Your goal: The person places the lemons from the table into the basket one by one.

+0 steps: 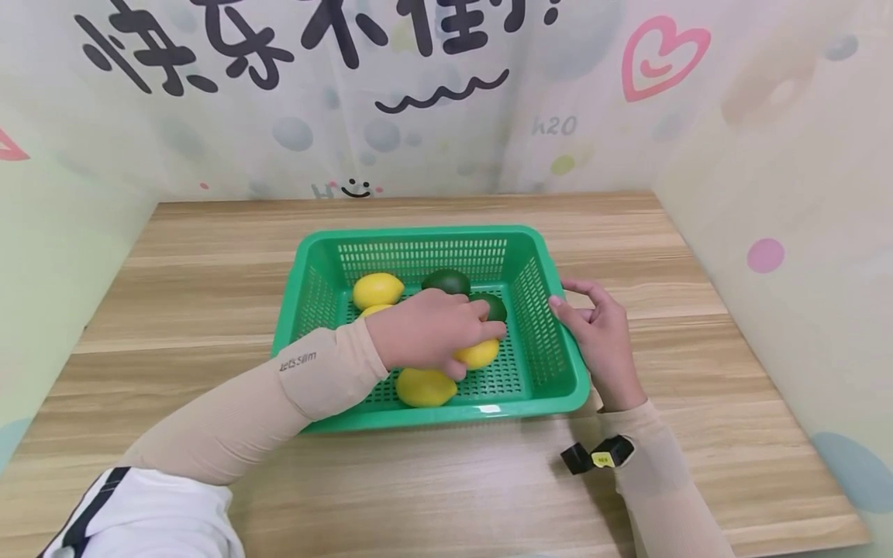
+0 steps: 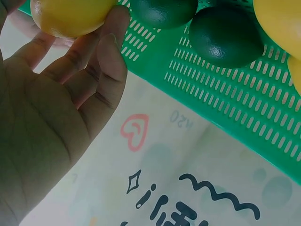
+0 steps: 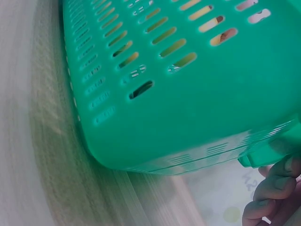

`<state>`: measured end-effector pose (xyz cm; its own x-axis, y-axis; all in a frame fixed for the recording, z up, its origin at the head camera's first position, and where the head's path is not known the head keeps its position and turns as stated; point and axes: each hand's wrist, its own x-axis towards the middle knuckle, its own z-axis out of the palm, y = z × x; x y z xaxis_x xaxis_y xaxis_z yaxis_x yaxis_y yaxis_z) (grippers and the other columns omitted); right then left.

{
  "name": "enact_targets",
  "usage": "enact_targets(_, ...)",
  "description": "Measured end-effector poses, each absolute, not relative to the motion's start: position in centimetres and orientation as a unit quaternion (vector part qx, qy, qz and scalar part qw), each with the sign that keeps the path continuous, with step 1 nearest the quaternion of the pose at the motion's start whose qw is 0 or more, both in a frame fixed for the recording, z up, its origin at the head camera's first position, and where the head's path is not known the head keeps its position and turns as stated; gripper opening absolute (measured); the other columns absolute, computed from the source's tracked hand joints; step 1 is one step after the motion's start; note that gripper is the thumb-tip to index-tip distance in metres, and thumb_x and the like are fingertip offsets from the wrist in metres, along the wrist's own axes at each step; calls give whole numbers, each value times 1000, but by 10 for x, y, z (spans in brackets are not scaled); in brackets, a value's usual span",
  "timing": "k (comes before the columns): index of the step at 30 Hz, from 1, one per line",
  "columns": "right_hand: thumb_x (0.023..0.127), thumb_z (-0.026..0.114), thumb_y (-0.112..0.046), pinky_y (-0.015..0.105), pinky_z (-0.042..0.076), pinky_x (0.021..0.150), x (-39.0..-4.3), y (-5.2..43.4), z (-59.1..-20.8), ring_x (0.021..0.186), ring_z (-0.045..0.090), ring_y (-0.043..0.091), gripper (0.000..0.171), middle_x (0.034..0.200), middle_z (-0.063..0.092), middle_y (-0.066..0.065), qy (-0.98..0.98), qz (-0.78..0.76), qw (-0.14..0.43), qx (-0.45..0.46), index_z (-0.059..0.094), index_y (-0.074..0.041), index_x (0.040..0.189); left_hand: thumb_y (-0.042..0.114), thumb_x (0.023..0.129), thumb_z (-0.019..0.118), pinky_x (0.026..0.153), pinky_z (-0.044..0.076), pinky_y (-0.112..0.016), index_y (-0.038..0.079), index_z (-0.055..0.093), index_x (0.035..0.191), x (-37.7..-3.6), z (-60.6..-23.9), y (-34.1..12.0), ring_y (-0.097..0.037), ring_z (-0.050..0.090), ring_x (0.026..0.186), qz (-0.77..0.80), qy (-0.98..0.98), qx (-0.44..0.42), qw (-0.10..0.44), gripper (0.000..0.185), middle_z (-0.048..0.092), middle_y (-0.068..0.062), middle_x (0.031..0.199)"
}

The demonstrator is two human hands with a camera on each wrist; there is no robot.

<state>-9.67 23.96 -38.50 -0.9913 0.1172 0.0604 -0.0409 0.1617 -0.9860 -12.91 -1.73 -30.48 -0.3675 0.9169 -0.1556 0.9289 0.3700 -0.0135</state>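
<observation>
Both hands work at the green basket [image 1: 537,240]: the left hand [image 1: 429,329] reaches inside it, fingers curled over a yellow lemon [image 1: 478,354] and gripping it above the slotted floor, while the right hand [image 1: 601,341] rests against the basket's right rim, thumb on the edge and fingers loosely bent outside the wall. Just below the left hand lies a second lemon [image 1: 425,387]; beyond its knuckles sit a third lemon [image 1: 377,290] and two dark green avocados [image 1: 447,280], one half hidden behind the fingers. Under everything lies a wooden table [image 1: 209,256].
</observation>
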Motion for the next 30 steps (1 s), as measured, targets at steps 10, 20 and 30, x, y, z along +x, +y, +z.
enact_targets(10,102,68,-26,37,62,59,-97,240,-386,69,77,23,51,82,77,10,-755,653,58,-22,52,4,140,31,91,75,68,50,-28,20,58,141,-128,-309,-12,-19,61,83,-63,824,559,67,54,65,-3,111)
enact_targets(20,101,68,-27,37,62,61,-97,239,-385,72,77,24,52,86,78,14,-753,656,60,-19,52,4,139,32,92,76,65,50,-27,19,58,139,-128,-323,-7,-19,60,82,-59,820,564,77,52,64,-4,113)
enact_targets(30,101,68,-28,37,62,61,-96,239,-384,73,77,23,53,87,78,11,-753,655,57,-24,52,4,140,35,93,77,72,54,-28,20,55,143,-127,-330,-4,-21,63,89,-67,818,564,91,57,64,-4,121)
